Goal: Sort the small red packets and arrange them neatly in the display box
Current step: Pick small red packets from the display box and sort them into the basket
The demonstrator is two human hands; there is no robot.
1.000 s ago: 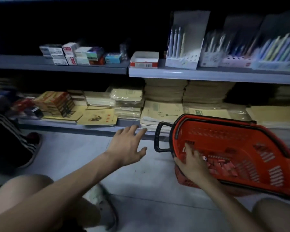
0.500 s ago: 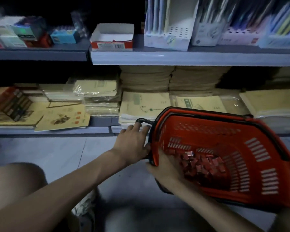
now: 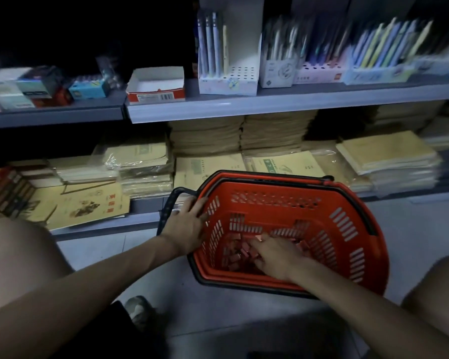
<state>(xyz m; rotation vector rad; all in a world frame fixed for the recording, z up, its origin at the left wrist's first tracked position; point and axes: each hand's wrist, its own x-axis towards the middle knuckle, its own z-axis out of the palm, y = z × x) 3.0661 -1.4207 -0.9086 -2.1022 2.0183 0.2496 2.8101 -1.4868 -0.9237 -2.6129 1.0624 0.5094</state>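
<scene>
Left hand (image 3: 186,229) has come onto the basket (image 3: 347,203) rim, fingers (image 3: 198,206) laid flat, steadying it; right hand (image 3: 275,255) now digs among the packets (image 3: 237,251) in its bottom, whether pinching any I cannot tell; box (image 3: 156,86) on the shelf (image 3: 270,104) sits empty

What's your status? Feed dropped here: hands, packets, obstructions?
Left hand flat on basket rim. Right hand among red packets, grip unclear. Display box on shelf, no packets visible. Nothing blocking.

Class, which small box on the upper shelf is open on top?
The shallow red-and-white cardboard box with a barcode, beside the white pen stand; the boxes left of it look closed.
</scene>
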